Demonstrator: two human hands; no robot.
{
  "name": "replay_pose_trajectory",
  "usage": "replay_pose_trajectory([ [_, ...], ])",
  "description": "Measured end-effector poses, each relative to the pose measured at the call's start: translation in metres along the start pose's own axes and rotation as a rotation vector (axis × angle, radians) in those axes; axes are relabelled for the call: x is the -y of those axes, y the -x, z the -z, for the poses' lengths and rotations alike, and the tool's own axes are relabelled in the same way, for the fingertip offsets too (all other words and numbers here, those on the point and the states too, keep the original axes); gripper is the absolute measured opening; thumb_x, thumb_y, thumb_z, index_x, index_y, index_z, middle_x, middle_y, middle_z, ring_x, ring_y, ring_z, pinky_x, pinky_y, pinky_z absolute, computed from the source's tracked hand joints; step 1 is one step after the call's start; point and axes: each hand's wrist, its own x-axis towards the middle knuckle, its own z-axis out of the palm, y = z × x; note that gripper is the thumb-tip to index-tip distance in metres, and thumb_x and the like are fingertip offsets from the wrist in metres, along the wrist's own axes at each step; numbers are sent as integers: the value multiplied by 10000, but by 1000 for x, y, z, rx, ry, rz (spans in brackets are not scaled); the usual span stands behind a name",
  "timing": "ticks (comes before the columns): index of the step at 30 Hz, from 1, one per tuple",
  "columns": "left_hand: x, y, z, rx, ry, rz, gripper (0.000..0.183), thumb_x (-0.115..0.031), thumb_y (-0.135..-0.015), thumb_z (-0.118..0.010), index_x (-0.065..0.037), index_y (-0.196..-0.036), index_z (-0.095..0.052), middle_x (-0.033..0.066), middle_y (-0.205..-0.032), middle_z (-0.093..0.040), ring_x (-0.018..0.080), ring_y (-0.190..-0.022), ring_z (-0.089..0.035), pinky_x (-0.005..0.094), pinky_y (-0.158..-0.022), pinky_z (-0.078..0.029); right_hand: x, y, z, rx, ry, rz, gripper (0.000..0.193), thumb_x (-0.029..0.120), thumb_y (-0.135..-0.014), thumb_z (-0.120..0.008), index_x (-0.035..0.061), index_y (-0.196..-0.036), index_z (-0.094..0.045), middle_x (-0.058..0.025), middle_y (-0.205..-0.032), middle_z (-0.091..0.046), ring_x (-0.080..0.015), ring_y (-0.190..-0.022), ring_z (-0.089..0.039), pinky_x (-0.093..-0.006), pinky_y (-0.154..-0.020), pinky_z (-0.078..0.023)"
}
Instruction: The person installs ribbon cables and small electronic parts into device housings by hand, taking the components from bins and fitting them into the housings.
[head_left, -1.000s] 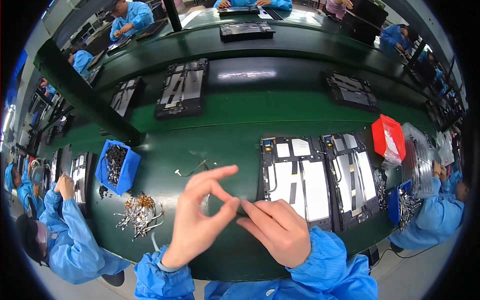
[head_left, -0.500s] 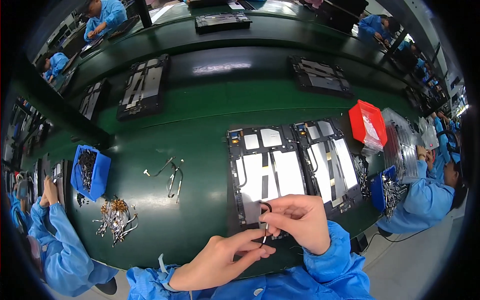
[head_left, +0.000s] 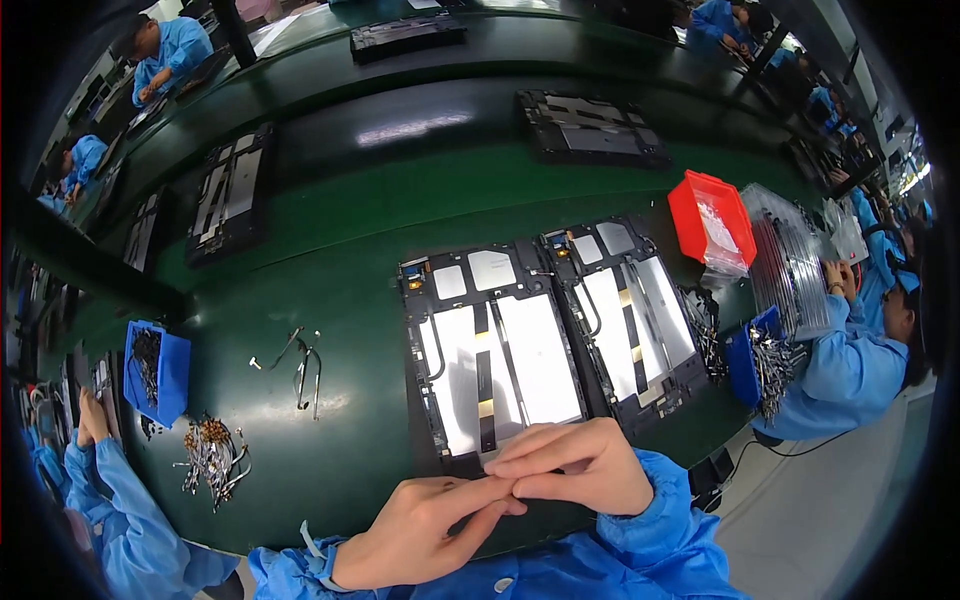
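My left hand [head_left: 425, 527] and my right hand [head_left: 578, 468] meet fingertip to fingertip at the near edge of the left tablet-like panel. Both are closed in a pinch. The short black-and-white cable seen between them half a second ago is now hidden by the fingers. Just beyond lies the left open device panel [head_left: 540, 345], black-framed with bright silver plates and dark strips. A similar panel [head_left: 664, 305] lies right beside it. Several loose cables [head_left: 303, 368] rest on the green table to the left.
A blue bin of black parts [head_left: 172, 375] stands at left, with a cable heap [head_left: 212, 460] near it. At right are a red bin [head_left: 690, 215], clear trays [head_left: 785, 255] and a blue bin of cables [head_left: 742, 365]. More panels [head_left: 590, 128] lie farther back. Co-workers sit on both sides.
My fingertips have come together, and the cable that showed between them is now covered. The view has shifted, so the table and panels appear farther left.
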Motion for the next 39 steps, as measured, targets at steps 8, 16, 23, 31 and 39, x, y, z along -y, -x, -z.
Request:
replay_pose_trajectory([
  [8, -4, -6, -6, -121, 289, 266, 163, -10, -885, -617, 2, -1042, -663, 100, -878, -721, 223, -743, -709, 299, -677, -560, 4, 9, -3, -181, 703, 473, 300, 22, -697, -775, 33, -994, -732, -80, -1043, -693, -242, -952, -644, -317, -788, -537],
  [16, -2, -9, -6, -96, 63, 127, 130, -32, -870, -656, 4, -994, -670, 134, -821, -702, 254, -683, -692, 298, -623, -551, -5, 6, -3, -97, 900, 606, 285, 49, -689, -767, -26, -958, -709, -120, -990, -686, -255, -942, -650, -330, -760, -540],
  [23, -16, -9, -4, 76, 86, 314, 312, -24, -921, -566, 18, -1230, -575, 173, -1001, -694, 232, -938, -682, 300, -832, -529, 3, -2, 12, 69, 1123, 711, 349, 78, -723, -651, -21, -1058, -632, -130, -1060, -640, -273, -907, -643, -353, -777, -533],
  [31, 1, 0, 0, 85, 294, 383, 356, 51, -921, -508, 39, -1277, -528, 136, -887, -715, 167, -830, -688, 284, -778, -552, 53, -30, 286, -1139, 1409, 212, 123, 103, -875, -628, -5, -891, -686, -190, -796, -683, -298, -766, -690, -361, -681, -544],
  [39, 5, -1, 9, 43, 307, 411, 329, -7, -911, -567, 4, -1239, -558, 108, -875, -724, 168, -788, -699, 264, -708, -545, 33, -45, 290, -1134, 1988, 266, 191, -9, -768, -659, 37, -952, -677, -122, -937, -650, -352, -851, -624, -422, -791, -524],
])
